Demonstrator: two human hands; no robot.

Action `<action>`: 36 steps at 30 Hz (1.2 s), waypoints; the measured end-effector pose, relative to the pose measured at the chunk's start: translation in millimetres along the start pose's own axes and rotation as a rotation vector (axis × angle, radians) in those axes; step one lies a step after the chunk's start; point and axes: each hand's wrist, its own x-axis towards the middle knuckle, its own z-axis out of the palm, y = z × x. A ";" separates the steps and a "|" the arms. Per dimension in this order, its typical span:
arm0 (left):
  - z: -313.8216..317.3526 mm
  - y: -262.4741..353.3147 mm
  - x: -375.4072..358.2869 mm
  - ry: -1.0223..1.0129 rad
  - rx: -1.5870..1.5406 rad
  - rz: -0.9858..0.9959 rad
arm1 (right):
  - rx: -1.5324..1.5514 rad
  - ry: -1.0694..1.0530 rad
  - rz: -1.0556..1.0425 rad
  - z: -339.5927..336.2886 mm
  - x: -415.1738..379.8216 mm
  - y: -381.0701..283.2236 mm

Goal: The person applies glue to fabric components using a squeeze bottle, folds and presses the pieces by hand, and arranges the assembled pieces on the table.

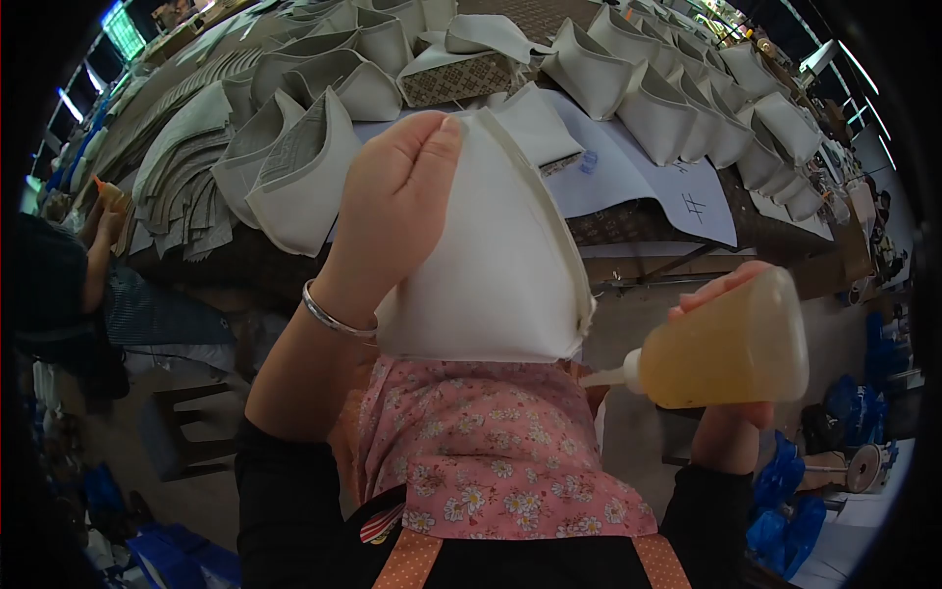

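My left hand point(397, 191) is raised in front of me, fingers and thumb pinched shut on the top corner of a folded cream fabric piece point(491, 265), which hangs down from that grip over my lap. A silver bangle point(334, 316) sits on that wrist. My right hand point(731, 294) is wrapped tight around a squeeze bottle point(731, 344) of amber liquid, held on its side; its white nozzle point(608, 376) points left, its tip just beside the lower right corner of the fabric, though I cannot tell whether it touches. The two hands are well apart, the fabric between them.

Below the fabric I see a pink flowered apron point(491, 461) over black sleeves.

Beyond my hands runs the counter point(638, 221), dark and patterned, with white paper sheets point(648, 177) laid on it. Rows of the same cream folded pieces point(667, 108) stand upright along its far and right side, more of them point(294, 167) stand at the left, and flat grey cut shapes point(186, 187) are stacked farther left. At the far left edge another person's arm point(98, 260) shows beside the counter. Blue items point(785, 481) lie on the floor at my right.
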 end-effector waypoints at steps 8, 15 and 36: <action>-10.6 -25.9 7.9 -0.052 -0.888 -0.500 | 0.836 0.213 0.154 -28.8 -19.4 25.6; -0.9 -30.0 -1.6 0.066 -1.254 -0.811 | 1.162 0.696 0.340 -4.5 -33.8 91.1; 6.4 -34.2 -26.2 -0.226 -1.028 -0.535 | 1.257 0.795 0.349 -17.4 -43.2 110.7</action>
